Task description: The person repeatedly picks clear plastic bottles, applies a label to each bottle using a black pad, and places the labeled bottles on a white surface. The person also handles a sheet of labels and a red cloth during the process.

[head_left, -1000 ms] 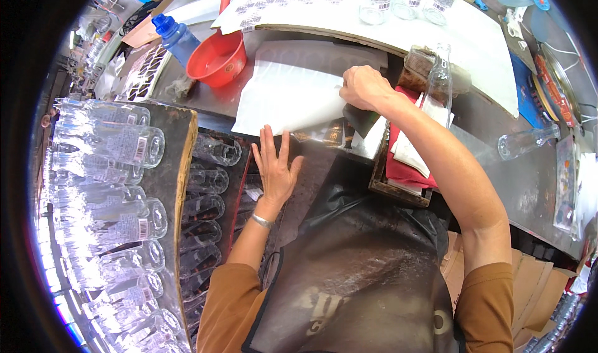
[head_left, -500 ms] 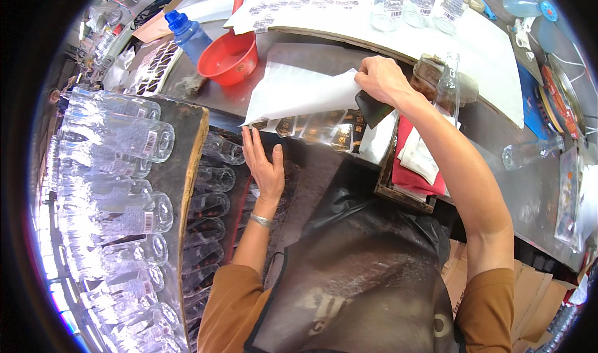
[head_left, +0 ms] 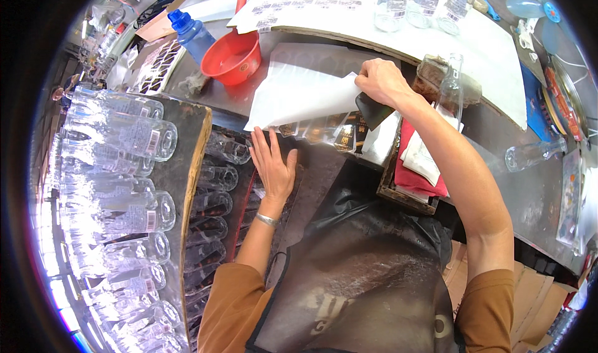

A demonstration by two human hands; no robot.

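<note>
Right hand point(head_left: 380, 82) is pinching, over a flat dark grey bench point(head_left: 228, 99), the right corner of a thin white sheet point(head_left: 302, 94). I'm seeing the left hand point(head_left: 274, 171) holding fingers outstretched, thumb apart, by its left corner. Round red plastic bowl point(head_left: 232, 59) is sitting nearby.

Your count: two hands, left hand point(head_left: 272, 171) and right hand point(head_left: 381, 81); one white sheet point(head_left: 299, 97) at the tabletop's point(head_left: 498, 197) near edge; one red bowl point(head_left: 230, 60), one blue bottle point(head_left: 194, 38), toward its left edge; three standing bottles point(head_left: 424, 5) on the white board point(head_left: 492, 79); one lying bottle point(head_left: 534, 155) toward the tabletop's right edge. Crate point(head_left: 199, 138) bottles overlap; uncountable.
</note>
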